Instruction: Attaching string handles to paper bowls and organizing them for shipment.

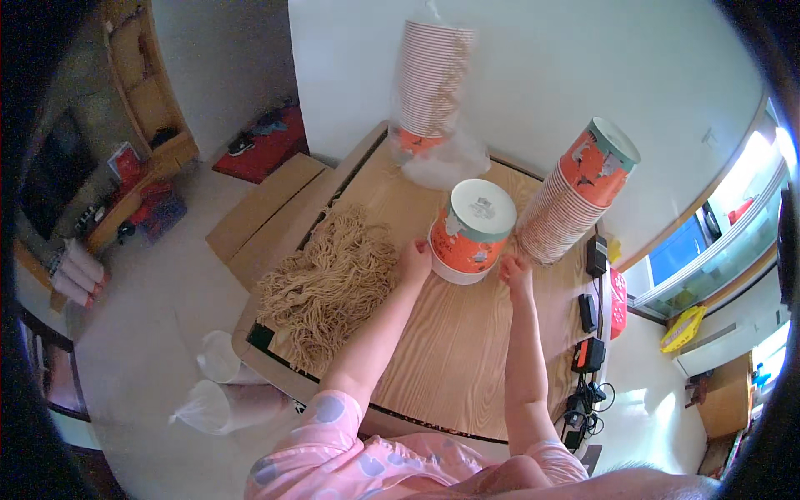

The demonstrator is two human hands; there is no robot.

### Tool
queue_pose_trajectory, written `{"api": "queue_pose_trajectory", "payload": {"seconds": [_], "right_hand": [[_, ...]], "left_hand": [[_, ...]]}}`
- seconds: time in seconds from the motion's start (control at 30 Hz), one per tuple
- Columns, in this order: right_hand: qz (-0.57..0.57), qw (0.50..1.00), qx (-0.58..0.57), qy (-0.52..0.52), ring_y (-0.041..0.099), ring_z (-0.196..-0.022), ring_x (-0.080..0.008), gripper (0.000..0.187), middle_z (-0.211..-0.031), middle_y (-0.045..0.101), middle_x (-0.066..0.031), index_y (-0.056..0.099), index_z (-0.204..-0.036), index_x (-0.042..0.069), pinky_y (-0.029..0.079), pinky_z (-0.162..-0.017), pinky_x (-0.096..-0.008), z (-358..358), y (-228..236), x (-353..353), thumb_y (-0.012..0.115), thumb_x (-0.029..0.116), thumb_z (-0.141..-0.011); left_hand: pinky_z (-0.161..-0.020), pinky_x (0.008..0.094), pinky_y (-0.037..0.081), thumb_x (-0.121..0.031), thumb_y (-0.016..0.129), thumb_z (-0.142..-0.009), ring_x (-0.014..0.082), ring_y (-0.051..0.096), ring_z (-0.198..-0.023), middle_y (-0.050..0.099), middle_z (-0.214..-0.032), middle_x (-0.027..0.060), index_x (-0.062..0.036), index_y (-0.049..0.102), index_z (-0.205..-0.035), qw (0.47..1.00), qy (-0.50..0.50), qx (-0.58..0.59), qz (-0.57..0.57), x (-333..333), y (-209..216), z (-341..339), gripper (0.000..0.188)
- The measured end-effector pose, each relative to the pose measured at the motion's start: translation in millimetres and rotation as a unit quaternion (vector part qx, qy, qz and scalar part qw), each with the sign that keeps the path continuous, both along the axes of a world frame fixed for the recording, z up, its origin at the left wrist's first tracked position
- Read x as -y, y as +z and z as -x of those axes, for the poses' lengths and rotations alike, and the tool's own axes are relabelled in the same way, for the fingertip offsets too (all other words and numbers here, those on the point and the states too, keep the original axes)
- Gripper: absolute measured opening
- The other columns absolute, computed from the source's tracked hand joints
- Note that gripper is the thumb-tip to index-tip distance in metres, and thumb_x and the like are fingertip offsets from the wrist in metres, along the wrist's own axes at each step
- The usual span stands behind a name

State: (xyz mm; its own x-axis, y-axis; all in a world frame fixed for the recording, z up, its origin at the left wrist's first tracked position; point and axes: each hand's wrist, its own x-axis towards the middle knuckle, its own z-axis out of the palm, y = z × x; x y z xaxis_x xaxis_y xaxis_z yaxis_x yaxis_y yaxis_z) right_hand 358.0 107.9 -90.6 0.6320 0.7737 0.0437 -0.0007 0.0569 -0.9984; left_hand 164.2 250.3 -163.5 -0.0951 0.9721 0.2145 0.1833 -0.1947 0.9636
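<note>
A paper bucket (pixel 468 242), orange and green with a white rim, stands upside down on the wooden tabletop (pixel 450 350). My left hand (pixel 414 262) is closed against its left side near the rim. On the other side my right hand (pixel 516 272) has its fingers pinched together close to the rim; what lies between them is too small to make out. A loose heap of beige cords (pixel 337 283) lies left of my left hand. Beyond my right hand leans a tall stack of nested paper buckets (pixel 571 196), also upside down.
Another bucket stack (pixel 433 79) in clear plastic stands at the table's far end, with a crumpled plastic bag (pixel 450 165) beside it. Black power adapters (pixel 589 355) and cables line the right edge. On the floor at left are a cardboard box (pixel 271 217) and bagged stacks (pixel 221 407).
</note>
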Motion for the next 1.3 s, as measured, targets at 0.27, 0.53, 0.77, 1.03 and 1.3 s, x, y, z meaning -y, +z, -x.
{"api": "queue_pose_trajectory", "payload": {"seconds": [0.27, 0.53, 0.77, 1.03, 1.3], "right_hand": [[0.058, 0.992, -0.110, -0.008, 0.046, -0.049, -0.0087, 0.017, -0.063, 0.053, -0.0002, 0.058, -0.076, 0.004, 0.035, -0.042, -0.0222, -8.2, 0.9, 1.0, 0.060, 0.018, -0.085], [0.079, 0.983, -0.164, -0.031, 0.047, -0.047, -0.0113, 0.020, -0.057, 0.051, -0.0013, 0.055, -0.067, 0.006, 0.034, -0.039, -0.0238, -5.1, 18.3, -4.9, 0.063, 0.017, -0.083], [0.090, 0.985, -0.142, 0.040, 0.049, -0.051, -0.0089, 0.015, -0.062, 0.053, 0.0007, 0.058, -0.074, 0.008, 0.040, -0.045, -0.0221, -27.7, 22.9, -3.6, 0.062, 0.020, -0.083], [-0.039, 0.991, -0.118, 0.059, 0.048, -0.053, -0.0103, 0.014, -0.066, 0.055, -0.0008, 0.058, -0.080, 0.004, 0.037, -0.046, -0.0225, -12.5, 75.2, -5.2, 0.057, 0.017, -0.085], [-0.200, 0.974, -0.087, 0.068, 0.054, -0.073, -0.0098, 0.007, -0.079, 0.057, -0.0024, 0.055, -0.080, 0.003, 0.044, -0.065, -0.0232, 52.3, 140.7, 60.2, 0.049, 0.001, -0.084]], "left_hand": [[-0.073, 0.0383, 0.049, -0.021, 0.064, -0.073, 0.0274, 0.064, -0.081, 0.067, -0.083, 0.0162, -0.0035, 0.068, -0.085, 0.984, -0.088, 0.002, 0.156, -12.4, 24.3, -12.0, 0.021], [-0.066, 0.0331, 0.048, -0.016, 0.063, -0.072, 0.0199, 0.063, -0.073, 0.067, -0.077, 0.0111, -0.0043, 0.069, -0.083, 0.960, -0.119, 0.067, 0.243, -17.9, 36.3, -5.6, 0.017], [-0.055, 0.0302, 0.046, -0.012, 0.064, -0.073, 0.0161, 0.059, -0.062, 0.064, -0.069, 0.0067, -0.0012, 0.065, -0.075, 0.955, -0.165, 0.133, 0.205, -6.5, 74.9, -2.2, 0.011], [-0.063, 0.0276, 0.045, -0.009, 0.059, -0.081, 0.0141, 0.056, -0.072, 0.062, -0.079, 0.0031, -0.0045, 0.063, -0.087, 0.951, -0.205, 0.147, 0.179, -3.7, 121.1, 1.5, 0.009], [-0.064, 0.0251, 0.047, 0.002, 0.058, -0.080, 0.0109, 0.058, -0.071, 0.063, -0.079, 0.0034, -0.0017, 0.060, -0.089, 0.950, -0.234, 0.201, -0.045, 66.7, 166.1, 43.3, 0.010]]}}
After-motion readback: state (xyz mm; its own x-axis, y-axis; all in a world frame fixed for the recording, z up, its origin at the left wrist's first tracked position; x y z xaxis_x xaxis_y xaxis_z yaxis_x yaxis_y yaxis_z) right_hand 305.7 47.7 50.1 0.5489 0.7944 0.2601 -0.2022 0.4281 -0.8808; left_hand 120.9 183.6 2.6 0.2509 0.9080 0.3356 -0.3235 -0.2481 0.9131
